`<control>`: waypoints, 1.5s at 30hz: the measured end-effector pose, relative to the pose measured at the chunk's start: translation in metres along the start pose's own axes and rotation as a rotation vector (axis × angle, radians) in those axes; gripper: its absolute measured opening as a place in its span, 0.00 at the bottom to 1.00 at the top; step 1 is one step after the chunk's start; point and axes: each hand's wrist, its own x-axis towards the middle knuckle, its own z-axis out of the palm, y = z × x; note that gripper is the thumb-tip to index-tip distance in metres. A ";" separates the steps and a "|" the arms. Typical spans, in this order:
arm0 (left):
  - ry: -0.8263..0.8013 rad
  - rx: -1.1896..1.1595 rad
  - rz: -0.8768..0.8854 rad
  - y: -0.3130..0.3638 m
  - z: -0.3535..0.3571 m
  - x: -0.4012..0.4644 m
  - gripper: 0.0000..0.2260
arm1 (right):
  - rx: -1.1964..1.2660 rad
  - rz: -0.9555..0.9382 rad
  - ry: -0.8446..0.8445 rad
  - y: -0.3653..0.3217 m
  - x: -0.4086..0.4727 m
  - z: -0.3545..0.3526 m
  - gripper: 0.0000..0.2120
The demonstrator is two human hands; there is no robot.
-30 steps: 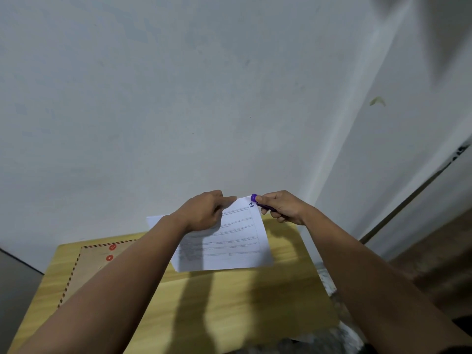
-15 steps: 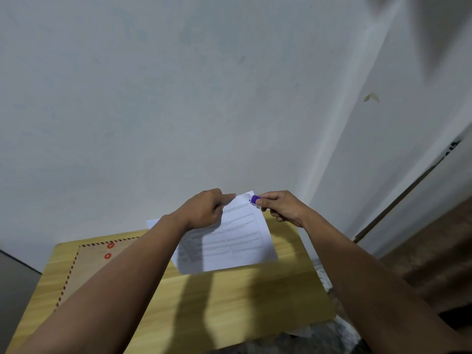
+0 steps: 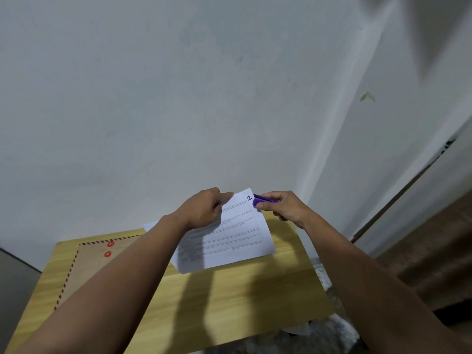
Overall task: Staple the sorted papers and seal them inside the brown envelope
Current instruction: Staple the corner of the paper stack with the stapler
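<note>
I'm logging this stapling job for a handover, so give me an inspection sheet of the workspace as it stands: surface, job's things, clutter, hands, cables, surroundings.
Surface: small wooden table, top mostly bare near the person.
Job's things: papers held tilted above the table's far edge, a handwritten 1 at the top corner; purple stapler at that corner; brown envelope flat on the table's left side, partly hidden by the left arm.
Clutter: nothing seen.
Hands: left hand pinches the papers' top edge; right hand has its grip on the stapler.
Cables: nothing seen.
Surroundings: pale wall behind; dark floor at right.
</note>
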 end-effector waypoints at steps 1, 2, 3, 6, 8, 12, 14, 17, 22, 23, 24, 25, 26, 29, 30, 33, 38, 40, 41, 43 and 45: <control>0.002 -0.008 0.000 0.001 0.000 -0.001 0.22 | -0.018 -0.005 0.019 -0.001 -0.002 0.000 0.13; 0.004 -0.018 0.001 0.003 0.001 -0.002 0.22 | -0.031 -0.009 0.037 -0.001 -0.003 0.000 0.14; 0.006 -0.028 0.005 0.004 0.001 -0.003 0.22 | -0.038 -0.014 0.048 -0.001 -0.003 -0.001 0.14; 0.011 -0.050 0.023 0.008 0.001 -0.005 0.24 | -0.034 -0.020 0.059 0.000 -0.004 -0.003 0.14; 0.021 -0.052 0.040 0.011 0.000 -0.007 0.26 | -0.024 -0.013 0.064 -0.001 -0.004 -0.004 0.14; 0.045 -0.049 0.064 0.013 0.001 -0.008 0.27 | 0.011 0.038 0.016 -0.002 -0.008 -0.007 0.13; 0.047 -0.044 0.070 0.015 0.001 -0.008 0.28 | 0.046 0.072 -0.049 -0.003 -0.011 -0.008 0.14; 0.032 -0.037 0.084 0.017 0.002 -0.007 0.28 | 0.065 0.093 -0.112 -0.002 -0.011 -0.007 0.22; -0.002 -0.024 0.108 0.022 0.005 -0.006 0.28 | 0.104 0.079 -0.148 -0.006 -0.012 -0.007 0.26; -0.005 -0.024 0.117 0.023 0.005 -0.005 0.28 | 0.102 0.077 -0.150 -0.007 -0.013 -0.008 0.27; -0.005 -0.025 0.125 0.023 0.005 -0.005 0.29 | 0.097 0.075 -0.148 -0.008 -0.013 -0.008 0.27; -0.006 -0.024 0.130 0.023 0.005 -0.004 0.31 | 0.092 0.072 -0.146 -0.008 -0.013 -0.008 0.27; -0.009 -0.020 0.131 0.023 0.005 -0.004 0.31 | 0.089 0.069 -0.144 -0.008 -0.013 -0.008 0.26; -0.018 0.002 0.119 0.021 0.006 -0.002 0.29 | 0.082 0.065 -0.137 -0.008 -0.013 -0.009 0.20; -0.023 0.009 0.118 0.020 0.006 -0.002 0.28 | 0.078 0.065 -0.137 -0.009 -0.014 -0.009 0.17; -0.027 0.015 0.129 0.020 0.006 -0.001 0.28 | 0.053 0.068 -0.152 -0.011 -0.013 -0.010 0.17; -0.023 0.010 0.141 0.019 0.006 0.000 0.30 | 0.030 0.082 -0.161 -0.013 -0.014 -0.011 0.16; -0.020 0.014 0.147 0.018 0.006 0.001 0.31 | 0.037 0.090 -0.158 -0.013 -0.013 -0.011 0.17; -0.018 0.017 0.148 0.017 0.006 0.001 0.31 | 0.041 0.096 -0.155 -0.012 -0.013 -0.011 0.17; -0.012 0.014 0.141 0.015 0.007 0.002 0.28 | 0.041 0.106 -0.147 -0.010 -0.014 -0.013 0.17; -0.006 0.008 0.135 0.014 0.006 0.003 0.27 | 0.040 0.109 -0.134 -0.008 -0.014 -0.014 0.17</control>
